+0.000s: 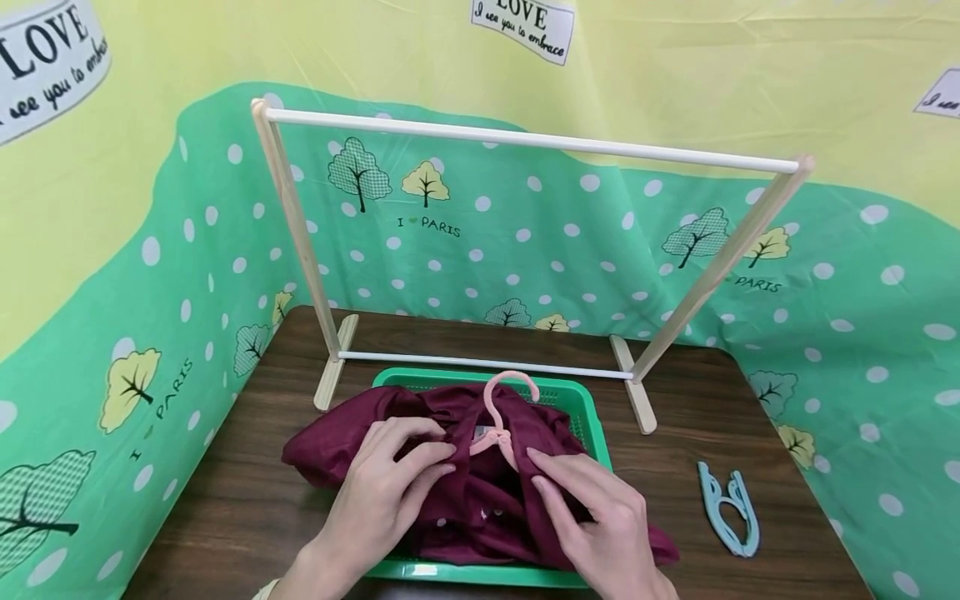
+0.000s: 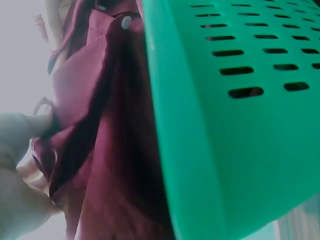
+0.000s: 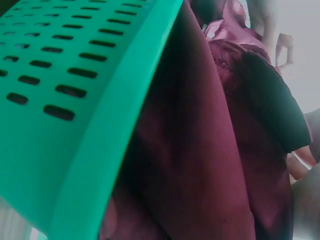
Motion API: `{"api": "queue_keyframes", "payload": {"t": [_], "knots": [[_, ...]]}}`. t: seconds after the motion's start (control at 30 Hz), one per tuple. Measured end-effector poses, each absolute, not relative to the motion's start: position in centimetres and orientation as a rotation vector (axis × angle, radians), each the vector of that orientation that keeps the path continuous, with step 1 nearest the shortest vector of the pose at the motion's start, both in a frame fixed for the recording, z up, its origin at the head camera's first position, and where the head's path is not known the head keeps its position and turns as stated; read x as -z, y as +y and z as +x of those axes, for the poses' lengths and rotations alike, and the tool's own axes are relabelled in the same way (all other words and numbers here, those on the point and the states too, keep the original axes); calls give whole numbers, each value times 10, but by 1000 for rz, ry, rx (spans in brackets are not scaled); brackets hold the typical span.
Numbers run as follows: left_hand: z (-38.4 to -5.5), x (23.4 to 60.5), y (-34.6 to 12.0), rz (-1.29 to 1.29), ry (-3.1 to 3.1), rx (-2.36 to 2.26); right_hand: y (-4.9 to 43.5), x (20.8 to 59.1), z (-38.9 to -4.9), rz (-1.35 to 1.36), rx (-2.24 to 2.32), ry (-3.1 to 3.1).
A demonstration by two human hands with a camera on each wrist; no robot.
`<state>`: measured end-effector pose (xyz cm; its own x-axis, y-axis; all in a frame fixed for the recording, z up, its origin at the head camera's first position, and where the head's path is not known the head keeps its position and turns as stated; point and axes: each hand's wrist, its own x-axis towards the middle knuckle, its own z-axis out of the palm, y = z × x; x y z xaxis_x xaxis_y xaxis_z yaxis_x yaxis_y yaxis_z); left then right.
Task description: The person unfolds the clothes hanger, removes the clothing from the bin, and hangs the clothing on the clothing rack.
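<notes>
A maroon buttoned shirt [image 1: 480,517] lies bunched over a green basket [image 1: 596,425], one part spilling past the left rim. Inside its open neck sits a pink hanger [image 1: 491,437], its hook standing up above the collar. My left hand [image 1: 382,483] pinches the shirt's front edge left of the hanger; in the left wrist view the thumb [image 2: 42,117] presses on the cloth near a white button [image 2: 126,22]. On the other side my right hand [image 1: 600,517] pinches the opposite edge. Most of the hanger's arms are hidden under the fabric.
Behind the basket stands a wooden rack with a white top rail [image 1: 525,142] and a lower bar [image 1: 480,362]. A light blue folding hanger [image 1: 738,517] lies on the dark wood table [image 1: 232,508] at the right. Patterned cloth [image 1: 480,275] encloses the back and sides.
</notes>
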<state>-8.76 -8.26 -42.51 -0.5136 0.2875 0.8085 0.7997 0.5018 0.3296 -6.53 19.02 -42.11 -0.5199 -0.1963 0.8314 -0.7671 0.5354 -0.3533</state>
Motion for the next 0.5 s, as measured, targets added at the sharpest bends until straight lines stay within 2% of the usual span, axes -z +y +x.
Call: {"api": "queue_keyframes", "payload": {"t": [0.23,0.5], "knots": [[-89,423,-83,-955,-2136,809,196,420,-65,682,-946,-2021],[-92,425,-82,-962,-2112,680,201,424,-65,723,-1025,-1962]]}}
